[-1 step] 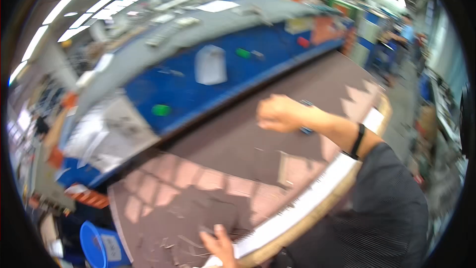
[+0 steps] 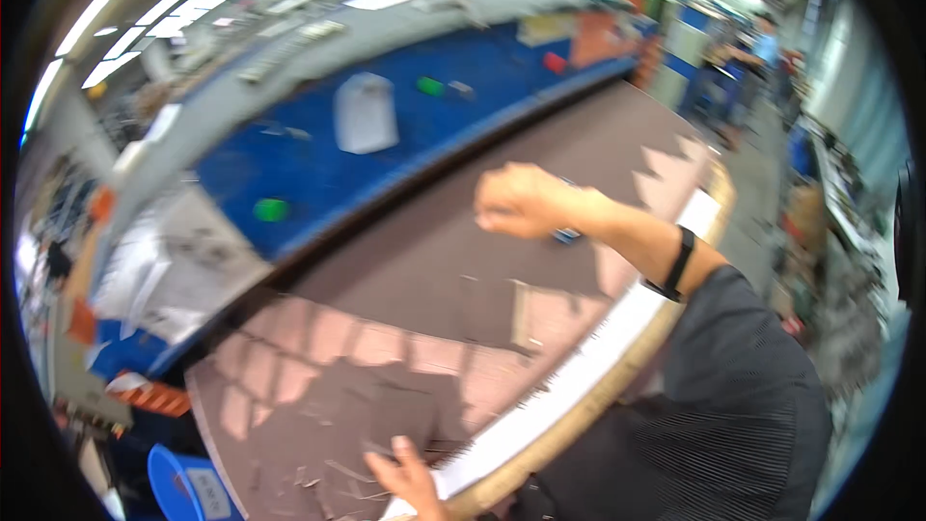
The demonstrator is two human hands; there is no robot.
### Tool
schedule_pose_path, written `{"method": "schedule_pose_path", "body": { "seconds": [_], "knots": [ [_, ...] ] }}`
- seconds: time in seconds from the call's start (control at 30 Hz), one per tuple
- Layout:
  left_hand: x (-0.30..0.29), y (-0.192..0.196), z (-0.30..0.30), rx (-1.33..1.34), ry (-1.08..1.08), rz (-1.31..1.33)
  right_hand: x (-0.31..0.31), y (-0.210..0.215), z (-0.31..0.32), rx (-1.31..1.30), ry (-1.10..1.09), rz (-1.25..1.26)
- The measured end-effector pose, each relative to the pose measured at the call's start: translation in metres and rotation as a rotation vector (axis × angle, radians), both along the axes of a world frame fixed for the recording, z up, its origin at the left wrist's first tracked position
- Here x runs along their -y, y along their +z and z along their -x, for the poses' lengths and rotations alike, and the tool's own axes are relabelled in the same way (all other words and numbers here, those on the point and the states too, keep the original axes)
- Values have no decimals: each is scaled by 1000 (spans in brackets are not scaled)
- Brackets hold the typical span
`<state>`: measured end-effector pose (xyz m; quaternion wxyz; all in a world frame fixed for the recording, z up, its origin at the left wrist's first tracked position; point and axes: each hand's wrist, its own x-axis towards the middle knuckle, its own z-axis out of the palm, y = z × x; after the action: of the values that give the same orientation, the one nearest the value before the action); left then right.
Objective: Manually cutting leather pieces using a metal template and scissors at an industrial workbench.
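My right hand [image 2: 521, 201] is held closed over the brown sheet [image 2: 405, 280] on the table, a dark band around the forearm. Whatever the fingers may hold is hidden and blurred. Just behind that wrist shows a small dark-blue object [image 2: 567, 233], partly covered by the arm; its kind is unclear. At the near edge, my left hand [image 2: 413, 484] has its fingers apart, by the white measuring strip [image 2: 579, 352]. Thin loose scraps [image 2: 352, 478] lie on the sheet beside it. A narrow tan piece [image 2: 521, 314] lies on the sheet between the hands.
Beyond the sheet runs a blue surface [image 2: 309, 169] with white paper [image 2: 367, 114], a green object [image 2: 271, 209] and a red one [image 2: 554, 63]. A blue bucket [image 2: 169, 482] stands at lower left. Another person [image 2: 762, 48] is at the far right.
The view has turned slightly, so the whole scene sits further left and a little higher. Both hands keep about the same pose over the sheet.
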<state>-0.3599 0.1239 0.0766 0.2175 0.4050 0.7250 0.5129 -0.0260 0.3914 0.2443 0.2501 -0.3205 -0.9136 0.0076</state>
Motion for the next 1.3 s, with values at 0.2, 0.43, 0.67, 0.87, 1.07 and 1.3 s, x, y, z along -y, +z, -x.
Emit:
{"method": "schedule_pose_path", "body": {
  "seconds": [0.2, 0.43, 0.67, 0.87, 1.07, 1.3],
  "knots": [
    [-30, -53, -6, 142, -8, -18, 56, -59, -140, -203, -537, 113],
    [-32, -55, -13, 118, 9, -87, 175, -124, -175, -178, -812, 443],
    [4, 36, -44, -25, 0, 97, 219, -145, -166, -272, -505, 436],
    [17, 76, -93, -11, -38, 40, 196, -124, -171, -307, -336, 308],
    [6, 71, -126, -121, -188, -114, 175, -115, -196, -360, -269, 427],
    [-5, 13, -113, 402, 95, -19, 1, 20, -254, -433, -262, -294]
  ]
}}
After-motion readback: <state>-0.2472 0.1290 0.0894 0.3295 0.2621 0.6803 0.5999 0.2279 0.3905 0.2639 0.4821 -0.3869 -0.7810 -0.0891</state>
